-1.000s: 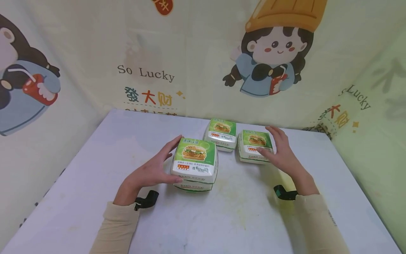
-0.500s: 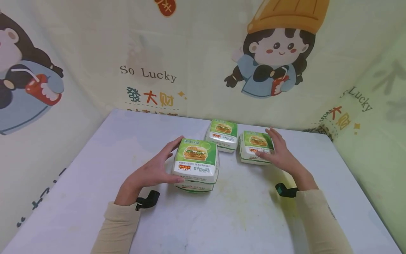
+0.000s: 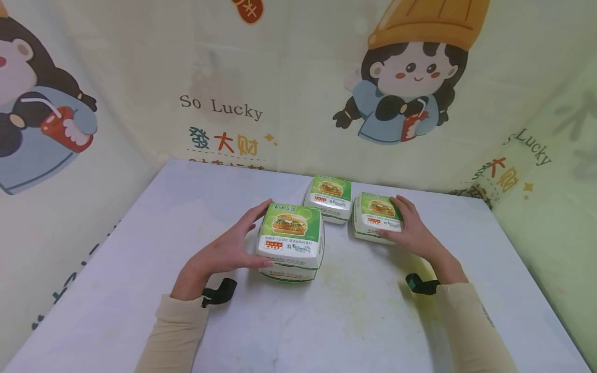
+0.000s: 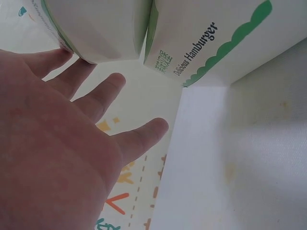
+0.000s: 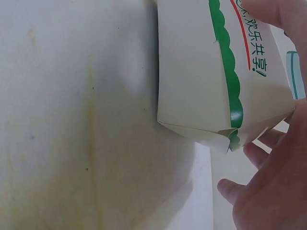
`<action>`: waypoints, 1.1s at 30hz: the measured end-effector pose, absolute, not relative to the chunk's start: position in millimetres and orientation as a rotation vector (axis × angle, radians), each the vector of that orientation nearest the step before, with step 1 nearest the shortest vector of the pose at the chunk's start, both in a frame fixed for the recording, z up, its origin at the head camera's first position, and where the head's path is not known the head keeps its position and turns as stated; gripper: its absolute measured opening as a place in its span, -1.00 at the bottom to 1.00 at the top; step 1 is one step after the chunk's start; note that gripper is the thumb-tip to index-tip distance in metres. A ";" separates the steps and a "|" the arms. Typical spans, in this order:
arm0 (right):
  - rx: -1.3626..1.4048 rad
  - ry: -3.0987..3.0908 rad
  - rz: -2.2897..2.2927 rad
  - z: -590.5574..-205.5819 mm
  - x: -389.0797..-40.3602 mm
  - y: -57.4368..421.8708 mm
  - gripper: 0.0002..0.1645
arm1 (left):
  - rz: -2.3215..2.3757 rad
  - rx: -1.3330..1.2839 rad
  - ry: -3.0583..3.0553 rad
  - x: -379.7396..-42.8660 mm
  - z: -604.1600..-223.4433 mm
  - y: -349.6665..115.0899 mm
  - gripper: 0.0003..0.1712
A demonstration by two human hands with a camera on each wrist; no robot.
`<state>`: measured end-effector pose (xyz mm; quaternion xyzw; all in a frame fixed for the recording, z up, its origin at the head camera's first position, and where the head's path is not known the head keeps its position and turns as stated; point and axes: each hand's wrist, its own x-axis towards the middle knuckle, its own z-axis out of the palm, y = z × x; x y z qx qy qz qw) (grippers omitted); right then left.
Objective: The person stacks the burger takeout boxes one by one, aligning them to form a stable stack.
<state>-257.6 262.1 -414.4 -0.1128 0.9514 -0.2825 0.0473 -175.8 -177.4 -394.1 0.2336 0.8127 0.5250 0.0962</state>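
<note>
My left hand holds a green-and-white burger box by its left part, thumb at the front and fingers at the back corner. Beneath it is another burger box; the left wrist view shows the lower box's lettered side under the upper one's white base. On the right, my right hand grips a third burger box, its thumb on the lettered front side and its fingers around the right and back. In the right wrist view, this box's white side and scalloped green lid edge show.
One more burger box stands at the back, between and behind the held ones. All are on a white table with faint yellow stains. A printed cloth hangs behind and along both sides.
My right hand's thumb has come down from the box's top onto its front edge, and the fingers have closed in. The left hand keeps its hold; the head view has shifted slightly.
</note>
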 end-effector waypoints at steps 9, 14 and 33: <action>-0.301 2.933 -0.883 -411.7 -250.8 265.0 0.22 | 1.559 0.694 2.397 -175.2 -393.0 -177.7 0.32; -0.281 2.960 -0.914 -411.3 -246.4 268.3 0.17 | 1.555 0.695 2.399 -175.1 -391.6 -177.5 0.32; -0.326 2.976 -1.223 -396.6 -235.6 259.8 -0.08 | 1.568 0.684 2.393 -174.1 -390.2 -179.4 0.31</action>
